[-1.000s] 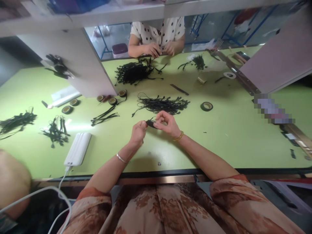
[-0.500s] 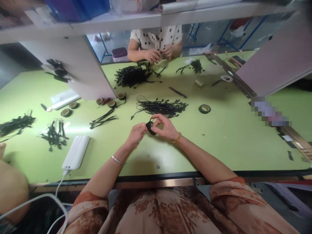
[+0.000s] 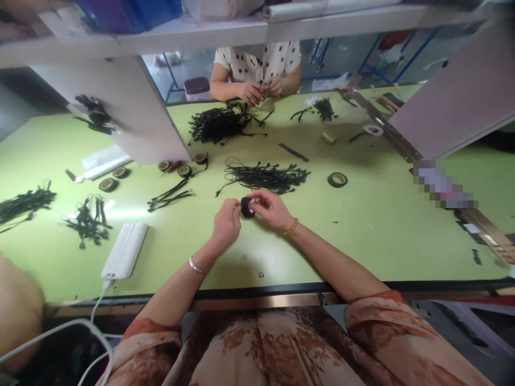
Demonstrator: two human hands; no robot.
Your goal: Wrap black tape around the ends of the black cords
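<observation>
A roll of black tape (image 3: 247, 208) is held up over the near middle of the table. My right hand (image 3: 274, 209) grips it, with thumb and fingers at its right side. At the roll's left edge my left hand (image 3: 226, 220) is closed, its fingertips pinched together. Whatever sits in that pinch is too small to make out. Just beyond my hands lies a bundle of thin black cords (image 3: 269, 177) with small dark ends. Another black tape roll (image 3: 337, 179) rests to the right of the bundle.
Several tape rolls (image 3: 184, 171) and short black straps (image 3: 171, 195) lie to the left. A white power bank (image 3: 125, 251) has a cable running off the table edge. Across the table a person's hands (image 3: 261, 91) work behind a black cord pile (image 3: 219, 126). A shelf (image 3: 249, 33) spans overhead.
My left hand has turned, so more of its back shows, and its fingers have curled in. The tape roll has tilted and shifted slightly left, with my right hand still on it.
</observation>
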